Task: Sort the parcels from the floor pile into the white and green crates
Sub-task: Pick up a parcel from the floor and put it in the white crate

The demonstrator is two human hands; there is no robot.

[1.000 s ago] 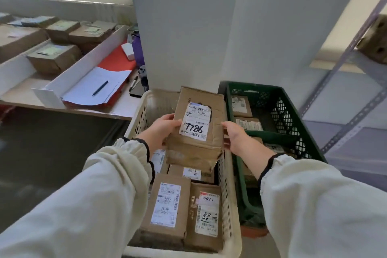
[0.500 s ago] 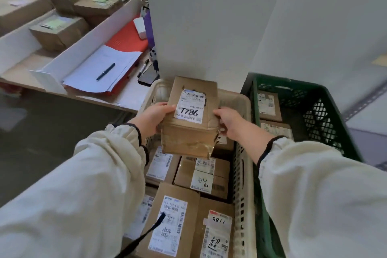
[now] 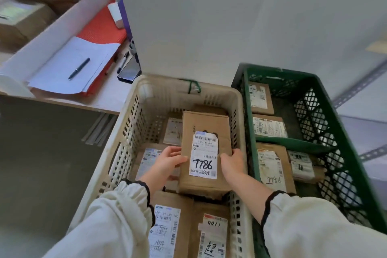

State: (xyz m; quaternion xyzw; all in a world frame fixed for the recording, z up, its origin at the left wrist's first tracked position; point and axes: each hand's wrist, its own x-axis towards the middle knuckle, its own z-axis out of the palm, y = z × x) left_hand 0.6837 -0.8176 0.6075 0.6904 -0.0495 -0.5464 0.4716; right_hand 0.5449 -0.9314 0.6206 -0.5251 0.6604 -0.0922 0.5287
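Observation:
A brown cardboard parcel [image 3: 206, 130] with a white label marked 7786 lies flat inside the white crate [image 3: 134, 119], on top of other parcels. My left hand [image 3: 167, 161] grips its left side and my right hand [image 3: 232, 163] grips its right side. Several labelled parcels fill the near end of the white crate, among them one marked 9811 [image 3: 211, 234]. The green crate [image 3: 335, 132] stands right beside it and holds several parcels, one [image 3: 272, 165] also marked 7786.
To the left is a low table [image 3: 109, 98] with white papers and a pen [image 3: 79, 68], a red folder [image 3: 102, 27], a phone [image 3: 129, 72] and a white divider. More brown boxes [image 3: 25, 14] sit at far left. A grey wall rises behind the crates.
Both hands have lowered the 7786 parcel from above the white crate's rim down into the crate, laying it flat with its label up. The view has tilted downward.

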